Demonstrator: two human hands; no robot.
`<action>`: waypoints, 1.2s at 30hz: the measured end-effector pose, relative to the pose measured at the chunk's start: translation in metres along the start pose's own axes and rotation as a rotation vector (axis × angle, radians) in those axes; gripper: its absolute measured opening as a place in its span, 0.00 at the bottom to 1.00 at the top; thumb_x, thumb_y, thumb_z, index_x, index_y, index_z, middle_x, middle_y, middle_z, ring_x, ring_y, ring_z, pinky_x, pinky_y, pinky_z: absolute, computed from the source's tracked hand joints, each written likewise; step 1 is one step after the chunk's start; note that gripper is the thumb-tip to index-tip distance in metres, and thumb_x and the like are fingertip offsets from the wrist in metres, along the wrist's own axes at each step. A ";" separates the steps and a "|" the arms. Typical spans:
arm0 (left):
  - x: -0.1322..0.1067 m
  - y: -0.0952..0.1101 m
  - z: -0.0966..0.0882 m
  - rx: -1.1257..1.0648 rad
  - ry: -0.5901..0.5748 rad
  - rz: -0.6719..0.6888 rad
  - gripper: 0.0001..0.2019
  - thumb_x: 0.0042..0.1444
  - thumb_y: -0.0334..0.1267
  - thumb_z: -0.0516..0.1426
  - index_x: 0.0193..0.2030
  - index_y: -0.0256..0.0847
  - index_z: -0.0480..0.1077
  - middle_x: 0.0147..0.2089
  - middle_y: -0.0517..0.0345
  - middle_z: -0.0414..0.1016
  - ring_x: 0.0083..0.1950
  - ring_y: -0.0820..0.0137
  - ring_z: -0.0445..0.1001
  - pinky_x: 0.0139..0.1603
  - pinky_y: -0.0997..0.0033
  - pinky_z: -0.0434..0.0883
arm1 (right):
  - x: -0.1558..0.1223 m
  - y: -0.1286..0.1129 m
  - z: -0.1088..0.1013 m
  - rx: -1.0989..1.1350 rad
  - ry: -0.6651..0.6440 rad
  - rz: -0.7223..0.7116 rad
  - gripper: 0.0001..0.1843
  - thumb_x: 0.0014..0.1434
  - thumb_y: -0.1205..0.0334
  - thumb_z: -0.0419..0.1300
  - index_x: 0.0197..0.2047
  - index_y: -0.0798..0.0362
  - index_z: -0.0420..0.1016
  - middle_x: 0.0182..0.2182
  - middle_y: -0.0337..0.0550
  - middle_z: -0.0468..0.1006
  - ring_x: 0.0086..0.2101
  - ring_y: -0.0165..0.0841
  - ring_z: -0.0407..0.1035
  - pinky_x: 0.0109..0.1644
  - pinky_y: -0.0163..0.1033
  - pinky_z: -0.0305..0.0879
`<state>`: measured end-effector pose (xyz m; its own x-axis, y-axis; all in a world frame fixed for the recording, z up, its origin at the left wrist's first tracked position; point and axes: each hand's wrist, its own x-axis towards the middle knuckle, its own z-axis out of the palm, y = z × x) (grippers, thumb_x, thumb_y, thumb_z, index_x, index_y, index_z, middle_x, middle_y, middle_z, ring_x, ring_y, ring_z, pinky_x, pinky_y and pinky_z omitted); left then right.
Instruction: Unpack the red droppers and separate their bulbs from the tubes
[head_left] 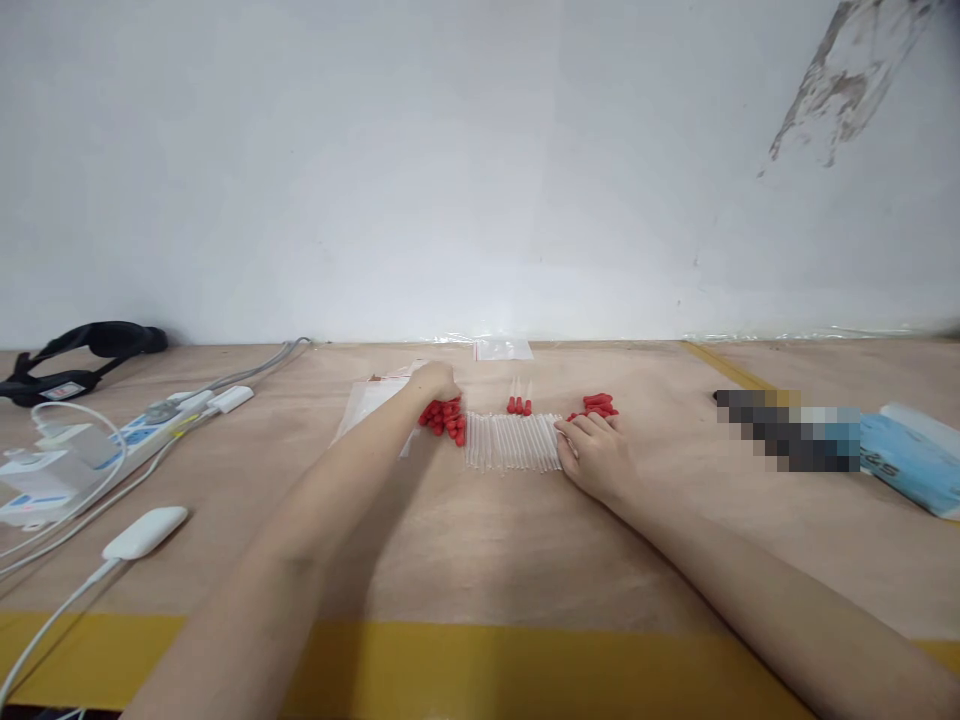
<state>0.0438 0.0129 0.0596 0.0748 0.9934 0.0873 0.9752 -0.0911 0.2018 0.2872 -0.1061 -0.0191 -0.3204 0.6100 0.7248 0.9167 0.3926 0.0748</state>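
A row of clear glass dropper tubes [512, 442] lies side by side in the middle of the wooden table [480, 540]. My left hand [433, 382] rests, fingers curled, over a pile of red rubber bulbs [447, 417] at the left end of the row; what it grips is hidden. My right hand [594, 452] lies against the right end of the tubes, fingers bent toward them. A second heap of red bulbs [598, 405] sits just behind my right hand. Three assembled droppers with red bulbs [519, 401] lie behind the row.
Clear plastic bags lie by my left hand [369, 402] and at the wall [502, 349]. A power strip with plugs and cables [127, 440], a white adapter [144, 532] and a black strap [82, 355] sit at left. A blue pack [911, 455] lies at right. Yellow tape [480, 665] edges the table's front.
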 end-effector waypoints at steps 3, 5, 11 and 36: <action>-0.004 0.016 0.003 0.069 0.006 0.016 0.12 0.43 0.43 0.57 0.34 0.41 0.74 0.39 0.49 0.75 0.45 0.59 0.71 0.45 0.64 0.66 | -0.001 -0.003 0.002 -0.010 -0.016 -0.023 0.13 0.57 0.65 0.48 0.34 0.53 0.75 0.27 0.44 0.74 0.32 0.33 0.62 0.38 0.41 0.45; -0.006 0.032 0.009 0.083 -0.008 0.047 0.12 0.46 0.43 0.56 0.36 0.42 0.73 0.41 0.51 0.75 0.45 0.61 0.71 0.46 0.66 0.65 | -0.001 -0.005 0.002 -0.004 -0.024 -0.026 0.14 0.58 0.63 0.48 0.34 0.53 0.75 0.26 0.44 0.74 0.32 0.34 0.62 0.38 0.41 0.46; -0.008 0.072 0.035 0.098 -0.055 0.031 0.19 0.45 0.50 0.55 0.38 0.38 0.73 0.45 0.45 0.73 0.50 0.55 0.67 0.49 0.62 0.62 | -0.001 -0.008 0.001 0.007 -0.064 -0.047 0.18 0.58 0.52 0.48 0.36 0.54 0.74 0.29 0.45 0.73 0.33 0.35 0.61 0.40 0.42 0.45; -0.141 -0.013 0.052 -0.104 0.417 0.727 0.10 0.60 0.40 0.46 0.32 0.38 0.61 0.31 0.56 0.66 0.33 0.70 0.67 0.35 0.71 0.66 | 0.000 -0.036 -0.018 0.273 0.024 -0.219 0.21 0.56 0.52 0.52 0.50 0.53 0.65 0.43 0.48 0.71 0.44 0.38 0.62 0.49 0.47 0.48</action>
<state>0.0311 -0.1227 -0.0057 0.5733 0.5799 0.5788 0.6883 -0.7241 0.0436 0.2587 -0.1324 -0.0093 -0.4936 0.4758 0.7280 0.7281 0.6838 0.0468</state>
